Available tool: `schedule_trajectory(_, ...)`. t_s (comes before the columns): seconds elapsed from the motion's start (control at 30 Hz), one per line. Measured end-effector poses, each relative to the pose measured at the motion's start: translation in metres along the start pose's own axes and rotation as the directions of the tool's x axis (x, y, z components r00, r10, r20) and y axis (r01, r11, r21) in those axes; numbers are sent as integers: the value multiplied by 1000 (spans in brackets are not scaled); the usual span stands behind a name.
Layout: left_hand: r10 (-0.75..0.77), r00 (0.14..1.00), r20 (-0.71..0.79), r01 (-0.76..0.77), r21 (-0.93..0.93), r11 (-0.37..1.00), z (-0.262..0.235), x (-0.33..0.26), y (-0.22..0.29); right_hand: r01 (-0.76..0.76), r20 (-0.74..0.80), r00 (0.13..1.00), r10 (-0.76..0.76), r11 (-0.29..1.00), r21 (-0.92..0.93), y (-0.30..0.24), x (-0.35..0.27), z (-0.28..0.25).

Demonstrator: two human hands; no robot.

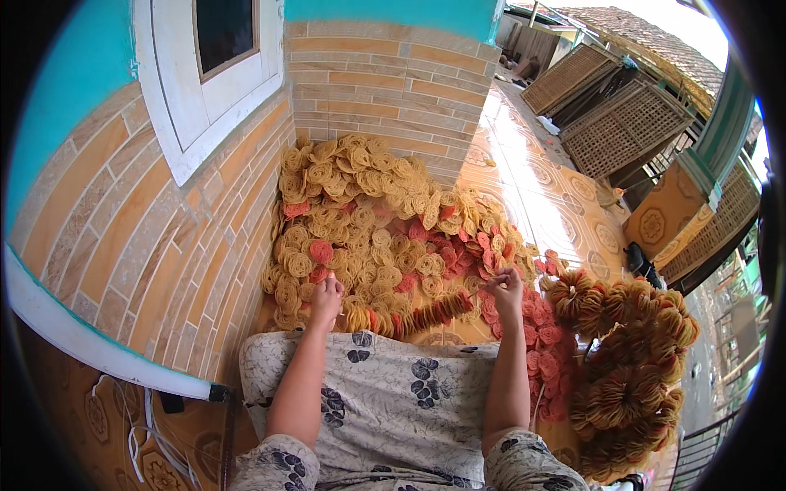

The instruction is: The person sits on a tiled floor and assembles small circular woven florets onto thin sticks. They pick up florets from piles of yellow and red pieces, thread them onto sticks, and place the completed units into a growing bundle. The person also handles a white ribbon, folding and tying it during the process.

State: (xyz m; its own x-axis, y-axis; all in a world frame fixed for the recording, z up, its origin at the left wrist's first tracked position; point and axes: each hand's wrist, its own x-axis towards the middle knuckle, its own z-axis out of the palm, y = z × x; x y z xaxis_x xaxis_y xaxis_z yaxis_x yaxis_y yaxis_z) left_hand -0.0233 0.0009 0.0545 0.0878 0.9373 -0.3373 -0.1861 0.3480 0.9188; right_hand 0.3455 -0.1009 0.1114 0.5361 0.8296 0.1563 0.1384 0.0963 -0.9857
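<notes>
One sagging string of discs [443, 312] spans from the left hand [326, 304], fingers apparently closed around its end, to the right hand [507, 291], fingers pinching the other; should that pinch slacken, discs could slide off into the loose pile [381, 176].

Floor [585, 217] partly hidden under piled discs [379, 239]

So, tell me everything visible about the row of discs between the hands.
The row of discs looks fibrous: thin pieces packed face to face, tan and orange, darker red toward the right. It sags just beyond the lap, between left hand and right hand; contact with either is unclear. Any thread is hard to make out.
</notes>
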Motion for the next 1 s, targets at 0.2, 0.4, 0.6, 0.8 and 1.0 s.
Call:
schedule_trajectory(0.2,-42,973,-227,-90,-541,836,-19,37,-5,-221,-247,926,287,940,261,59,36,-25)
schedule_trajectory(0.4,-254,914,-317,-107,-791,603,-33,81,-51,-378,-316,766,560,789,484,128,59,-1)
schedule_trajectory(0.6,-253,852,-458,-96,-612,785,-19,79,-69,-637,-134,689,713,683,357,147,55,4)
schedule_trajectory(0.8,-338,871,-357,95,-552,828,-22,58,-78,-669,-87,711,698,709,222,148,53,9)
schedule_trajectory(1.0,-257,912,-319,37,-561,827,-27,51,-72,-61,-289,956,48,998,-36,85,36,32)
